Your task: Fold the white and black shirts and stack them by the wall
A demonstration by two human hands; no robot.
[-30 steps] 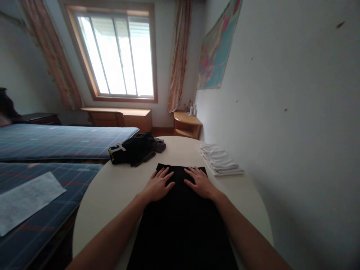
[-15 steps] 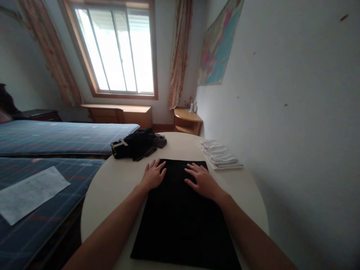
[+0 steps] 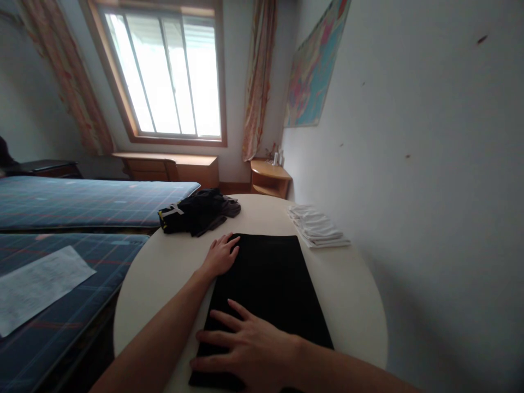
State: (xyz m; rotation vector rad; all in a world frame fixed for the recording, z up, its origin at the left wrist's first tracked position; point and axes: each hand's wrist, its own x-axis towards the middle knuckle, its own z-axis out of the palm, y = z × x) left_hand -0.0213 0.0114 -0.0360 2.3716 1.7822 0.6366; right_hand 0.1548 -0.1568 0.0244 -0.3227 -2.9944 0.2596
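Observation:
A black cloth (image 3: pixel 266 273), folded to a flat oblong, lies lengthwise in front of me on a round cream table (image 3: pixel 352 300). At its far left corner rests my left hand (image 3: pixel 221 255), palm down with the fingers extended. My right hand (image 3: pixel 249 344) is spread wide over the near left part of the cloth, fingertips reaching toward its left edge. Neither hand grips anything. Part of the cloth's near end is hidden beneath my right hand and forearm.
A rumpled heap of dark clothes (image 3: pixel 196 212) sits at the table's far left. Folded white cloths (image 3: pixel 317 226) lie at the right, near the wall. Left of the table are plaid mattresses (image 3: pixel 98 202), one bearing a paper sheet (image 3: pixel 45 286). Wooden desks (image 3: pixel 196 166) stand beneath the window.
My right hand has come from the cloth's far right corner back toward me and across to its near left part. The left hand stays at the far left corner.

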